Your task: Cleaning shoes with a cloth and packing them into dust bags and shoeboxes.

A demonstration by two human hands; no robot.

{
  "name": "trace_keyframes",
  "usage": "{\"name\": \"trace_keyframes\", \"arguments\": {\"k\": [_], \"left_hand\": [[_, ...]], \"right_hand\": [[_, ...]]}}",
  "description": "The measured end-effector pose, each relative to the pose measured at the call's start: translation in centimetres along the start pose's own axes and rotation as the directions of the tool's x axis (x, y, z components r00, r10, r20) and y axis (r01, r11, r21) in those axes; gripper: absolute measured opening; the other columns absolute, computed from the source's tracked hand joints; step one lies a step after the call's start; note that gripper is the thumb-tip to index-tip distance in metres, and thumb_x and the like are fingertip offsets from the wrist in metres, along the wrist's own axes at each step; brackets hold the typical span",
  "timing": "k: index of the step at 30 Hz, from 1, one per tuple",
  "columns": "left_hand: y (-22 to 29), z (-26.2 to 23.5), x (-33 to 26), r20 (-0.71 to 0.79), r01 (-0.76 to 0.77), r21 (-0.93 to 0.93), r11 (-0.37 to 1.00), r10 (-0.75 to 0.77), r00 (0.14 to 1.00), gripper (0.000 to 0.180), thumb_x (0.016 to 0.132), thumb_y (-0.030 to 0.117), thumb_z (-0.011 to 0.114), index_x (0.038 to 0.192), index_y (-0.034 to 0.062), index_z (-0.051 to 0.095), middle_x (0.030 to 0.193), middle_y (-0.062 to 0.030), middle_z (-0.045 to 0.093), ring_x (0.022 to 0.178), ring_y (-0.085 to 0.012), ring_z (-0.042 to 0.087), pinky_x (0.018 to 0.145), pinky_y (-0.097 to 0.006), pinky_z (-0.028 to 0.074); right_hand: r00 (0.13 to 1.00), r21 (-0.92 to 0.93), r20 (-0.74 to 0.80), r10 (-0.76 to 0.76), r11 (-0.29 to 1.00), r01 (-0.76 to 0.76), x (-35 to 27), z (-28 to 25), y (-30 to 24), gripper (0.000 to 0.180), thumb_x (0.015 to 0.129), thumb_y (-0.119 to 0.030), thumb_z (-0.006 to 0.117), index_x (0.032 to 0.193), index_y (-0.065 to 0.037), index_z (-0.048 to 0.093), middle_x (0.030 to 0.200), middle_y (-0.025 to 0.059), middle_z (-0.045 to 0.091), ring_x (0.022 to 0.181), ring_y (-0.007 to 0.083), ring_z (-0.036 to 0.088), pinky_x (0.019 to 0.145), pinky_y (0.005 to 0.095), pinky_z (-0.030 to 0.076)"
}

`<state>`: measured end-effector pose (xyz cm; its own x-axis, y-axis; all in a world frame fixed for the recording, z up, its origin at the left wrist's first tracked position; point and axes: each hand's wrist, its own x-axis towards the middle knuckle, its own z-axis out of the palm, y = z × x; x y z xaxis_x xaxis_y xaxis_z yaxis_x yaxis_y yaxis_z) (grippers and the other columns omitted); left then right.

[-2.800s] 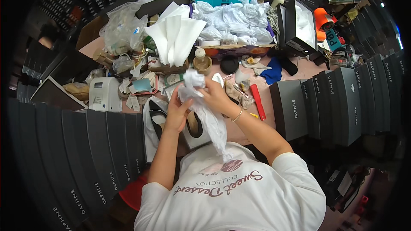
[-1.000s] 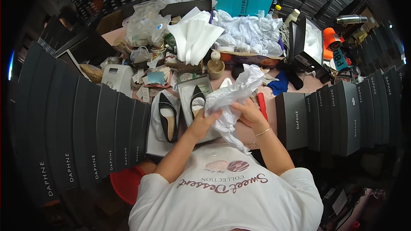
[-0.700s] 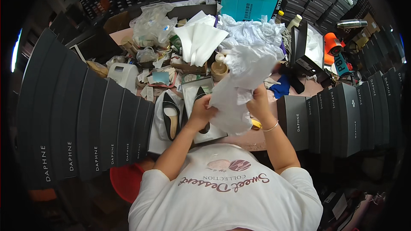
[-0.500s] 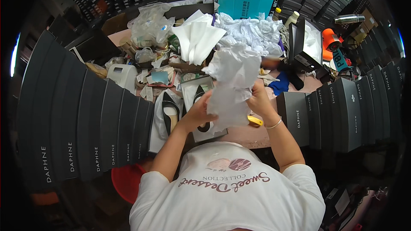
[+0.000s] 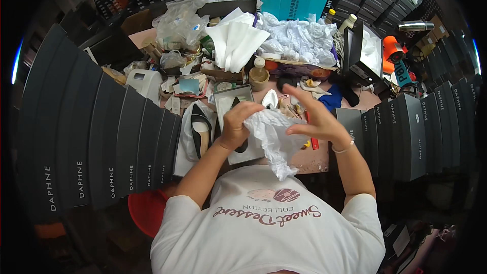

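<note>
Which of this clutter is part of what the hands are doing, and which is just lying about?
In hand:
left hand
right hand
tissue paper
black shoe
open shoebox

Lying about:
folded white sheets
teal bag
small bottle
orange cup
stacked boxes

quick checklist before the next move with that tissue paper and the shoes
1. Left hand grips the white tissue paper: ok.
2. Right hand holds the paper firmly: not ok, fingers spread, only touching.
3. Paper bunched compactly: not ok, a tail hangs loose.
4. Black shoe within reach on the open box: ok.
5. Second shoe's position: cannot tell, mostly hidden by the left hand.
</note>
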<state>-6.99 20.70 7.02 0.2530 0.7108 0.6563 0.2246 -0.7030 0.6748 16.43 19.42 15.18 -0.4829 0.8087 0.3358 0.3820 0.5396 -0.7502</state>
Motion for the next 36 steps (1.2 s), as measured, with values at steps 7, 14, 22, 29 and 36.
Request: {"name": "trace_keyframes", "arguments": {"k": [7,14,22,29,36], "left_hand": [[-1.6,-0.8,0.2,0.681,0.778,-0.556,0.291,-0.377,0.628,0.044,0.090,0.021,0.061,0.128,0.0014,0.051,0.118,-0.0079,0.060,0.102,-0.0147,0.057,0.091,-0.029,0.044],[-2.2,3.6,-5.8,0.377,0.757,-0.447,0.476,-0.668,0.642,0.036,0.085,0.008,0.065,0.118,-0.0003,0.055,0.108,-0.0071,0.062,0.099,-0.0151,0.059,0.087,-0.030,0.047],[-5.6,1.8,-6.8,0.612,0.741,-0.660,-0.123,-0.661,0.435,0.037,0.086,0.011,0.059,0.122,0.0040,0.054,0.113,-0.0082,0.062,0.100,-0.0187,0.061,0.089,-0.033,0.049],[-4.1,1.1,-5.9,0.705,0.702,-0.650,-0.292,-0.576,0.413,0.045,0.088,0.024,0.058,0.127,0.0027,0.049,0.117,-0.0065,0.059,0.104,-0.0154,0.058,0.093,-0.032,0.046],[-2.9,0.1,-3.6,0.724,0.829,-0.388,0.402,-0.424,0.544,0.039,0.084,0.004,0.061,0.122,0.0040,0.052,0.110,-0.0018,0.059,0.099,-0.0093,0.057,0.086,-0.026,0.046]], "right_hand": [[0.900,0.447,-0.021,0.436,0.809,-0.382,-0.9,4.0,5.1,0.022,0.076,0.000,0.063,0.097,0.002,0.062,0.083,0.0028,0.064,0.076,0.0081,0.056,0.067,0.0264,0.046],[0.951,-0.055,-0.191,0.243,0.965,-0.258,-1.1,6.5,4.2,0.019,0.072,0.002,0.063,0.090,0.000,0.059,0.082,0.0217,0.060,0.078,0.0405,0.058,0.068,0.0399,0.046],[0.978,-0.417,0.202,0.048,0.908,0.042,-2.3,7.0,2.7,0.043,0.074,-0.002,0.061,0.116,-0.011,0.058,0.095,0.0101,0.057,0.078,0.0278,0.062,0.069,0.0357,0.050],[0.925,-0.549,0.373,-0.067,0.788,0.278,-2.8,7.1,4.8,0.046,0.076,-0.012,0.061,0.122,-0.015,0.056,0.092,0.0068,0.052,0.085,0.0228,0.057,0.073,0.0355,0.048],[0.966,0.347,0.247,0.079,0.923,-0.164,-1.1,5.6,6.0,0.072,0.071,-0.036,0.080,0.129,-0.004,0.052,0.123,0.0160,0.054,0.108,0.0277,0.054,0.092,0.0354,0.043]]}}
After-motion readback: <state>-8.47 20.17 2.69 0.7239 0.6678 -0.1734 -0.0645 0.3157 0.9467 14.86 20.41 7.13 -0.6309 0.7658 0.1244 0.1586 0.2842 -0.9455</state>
